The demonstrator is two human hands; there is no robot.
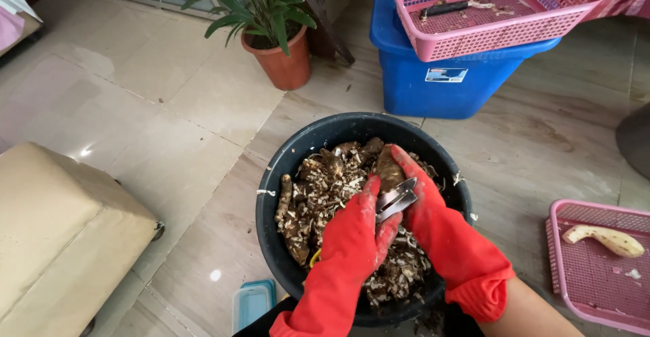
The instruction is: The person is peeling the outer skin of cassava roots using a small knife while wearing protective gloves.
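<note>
Both my hands wear red rubber gloves over a black tub point(284, 174) full of brown and white root peelings. My left hand point(355, 232) grips a metal peeler point(396, 198), its blade against a brown unpeeled root point(388, 167). My right hand point(426, 205) wraps around that root from the right and holds it above the peelings. Several more dirty roots point(284, 198) lie among the scraps at the tub's left side.
A pink mesh tray point(589, 289) at the right holds one peeled pale root point(606, 239). A blue bin point(440, 79) topped by a pink basket point(487, 18) stands behind the tub. A potted plant point(277, 32) sits behind, a beige cushion point(61, 235) left, a plastic lid point(252, 303) near.
</note>
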